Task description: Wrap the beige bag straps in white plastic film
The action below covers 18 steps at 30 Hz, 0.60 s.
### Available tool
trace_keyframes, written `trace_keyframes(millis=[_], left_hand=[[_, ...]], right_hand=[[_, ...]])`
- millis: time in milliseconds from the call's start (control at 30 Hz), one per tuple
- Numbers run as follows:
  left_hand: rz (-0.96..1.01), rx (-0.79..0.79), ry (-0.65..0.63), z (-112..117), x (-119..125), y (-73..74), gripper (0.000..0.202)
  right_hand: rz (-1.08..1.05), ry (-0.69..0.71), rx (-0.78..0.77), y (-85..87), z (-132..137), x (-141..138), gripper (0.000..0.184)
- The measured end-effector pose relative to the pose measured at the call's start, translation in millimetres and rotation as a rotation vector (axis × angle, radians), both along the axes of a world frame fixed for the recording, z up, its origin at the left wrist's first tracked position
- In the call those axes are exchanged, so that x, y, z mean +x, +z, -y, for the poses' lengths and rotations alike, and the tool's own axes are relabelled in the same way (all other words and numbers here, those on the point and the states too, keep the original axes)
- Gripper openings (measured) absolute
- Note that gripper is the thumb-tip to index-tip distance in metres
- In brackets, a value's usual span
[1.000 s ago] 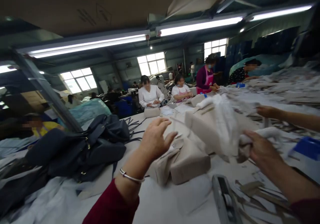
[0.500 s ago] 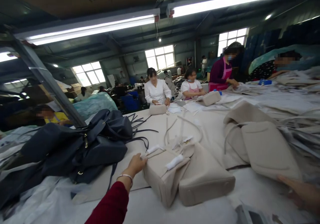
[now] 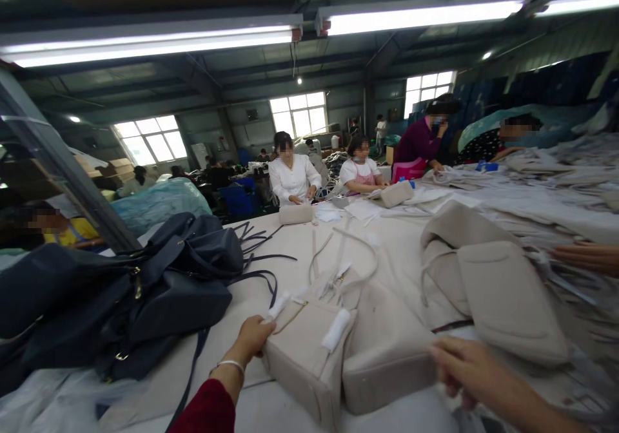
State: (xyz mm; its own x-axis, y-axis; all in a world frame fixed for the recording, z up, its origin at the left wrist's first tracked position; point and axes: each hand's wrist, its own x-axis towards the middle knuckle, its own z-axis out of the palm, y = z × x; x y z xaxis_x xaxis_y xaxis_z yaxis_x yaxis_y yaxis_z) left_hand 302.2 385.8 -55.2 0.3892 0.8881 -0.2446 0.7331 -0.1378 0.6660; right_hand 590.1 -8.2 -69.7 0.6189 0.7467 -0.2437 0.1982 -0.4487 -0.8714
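Currently: left hand (image 3: 251, 339) is on the top-left corner of the front bag (image 3: 302, 359), fingers curled together and closed on that corner, right beside a white wrap (image 3: 276, 305) on the handle end. Bracelet (image 3: 231, 363) on that wrist, red sleeve (image 3: 207, 410) below it.

Bag is beige and sits on the table (image 3: 300, 246) near the front edge, low centre of view, tilted with its top facing up. Another white wrap (image 3: 336, 330) lies on its top edge. Second bag (image 3: 387, 356), same beige, is touching its right side.

Right hand (image 3: 467, 368) is at the right end of the second bag, fingers stretched out and loosely apart, holding nothing. It's blurred, so I can't tell if the tips actually touch.

Thin straps (image 3: 360, 259) trail up the table behind both bags. Navy bags (image 3: 159, 298) are heaped to the left, near the left hand but not touching it. A beige pile (image 3: 507, 298) sits to the right, just above the right hand. Another person's hand (image 3: 585, 257) reaches in at the far right edge. Several people work at the far end of the table, one in white (image 3: 293, 178).
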Motion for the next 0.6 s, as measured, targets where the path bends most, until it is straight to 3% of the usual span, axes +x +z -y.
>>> trace_keyframes(millis=[67,133,233,300,433,533,600], left_hand=[[0.019,0.085,-0.013,1.9,-6.5,9.1,0.034],[0.028,0.206,-0.033,3.2,-12.5,23.7,0.031],[0.030,0.422,-0.065,6.1,-19.7,51.9,0.025],[0.032,0.547,-0.065,9.0,-21.4,71.1,0.023],[0.063,0.680,-0.045,13.4,-7.4,106.1,0.023],[0.121,0.720,-0.050,12.9,23.3,130.5,0.029],[0.176,0.728,-0.089,11.0,50.7,143.5,0.036]], right_hand=[[-0.267,0.146,-0.009,14.9,-41.3,-59.5,0.063],[-0.464,0.233,0.010,18.9,-75.2,-103.3,0.078],[-0.746,0.214,0.071,19.5,-114.8,-132.5,0.093],[-0.821,0.195,0.066,24.2,-138.7,-134.2,0.089],[-0.723,0.072,0.073,42.7,-182.9,-118.3,0.054],[-0.618,-0.065,0.226,57.6,-205.8,-88.9,0.028],[-0.531,-0.137,0.360,69.6,-214.1,-55.6,0.026]])
